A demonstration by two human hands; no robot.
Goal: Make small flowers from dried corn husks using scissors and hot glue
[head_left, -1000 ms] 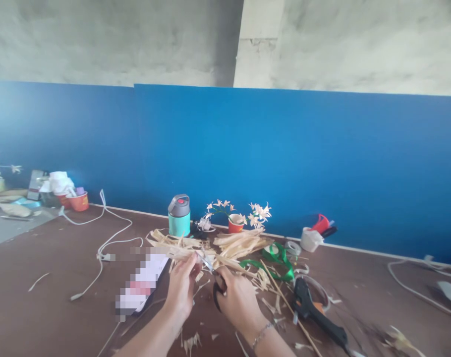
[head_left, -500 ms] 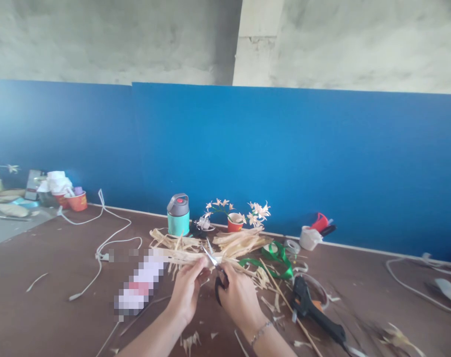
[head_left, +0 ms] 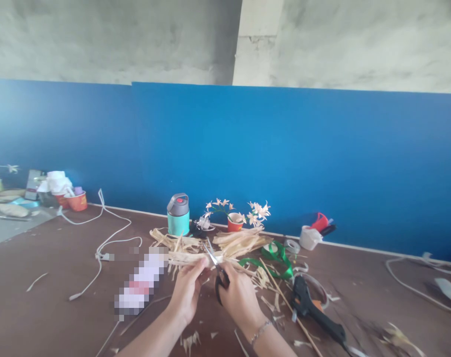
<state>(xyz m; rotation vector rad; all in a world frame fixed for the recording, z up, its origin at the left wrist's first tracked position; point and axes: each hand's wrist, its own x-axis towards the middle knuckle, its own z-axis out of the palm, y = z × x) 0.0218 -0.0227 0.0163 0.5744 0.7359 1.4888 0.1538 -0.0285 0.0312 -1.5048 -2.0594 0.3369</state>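
Around silver-bladed, black-handled scissors (head_left: 221, 280), the brown table (head_left: 43, 317) carries a turquoise jar (head_left: 178, 224) with a grey lid (head_left: 179, 208) at eleven o'clock, a red cup (head_left: 234, 228) with cream flowers (head_left: 261, 212) toward one, glossy green ribbon (head_left: 287, 266) at three and a black glue gun (head_left: 318, 316) at four, under a plain blue partition (head_left: 225, 144) at twelve.

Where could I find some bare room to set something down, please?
Best is the brown tabletop between the white cable and the grey surface, bare but for small scraps. A second lies between the white cup and far-right cable. It is crowded around the left hand and right hand: scissors, pale strips, green ribbon, glue gun.
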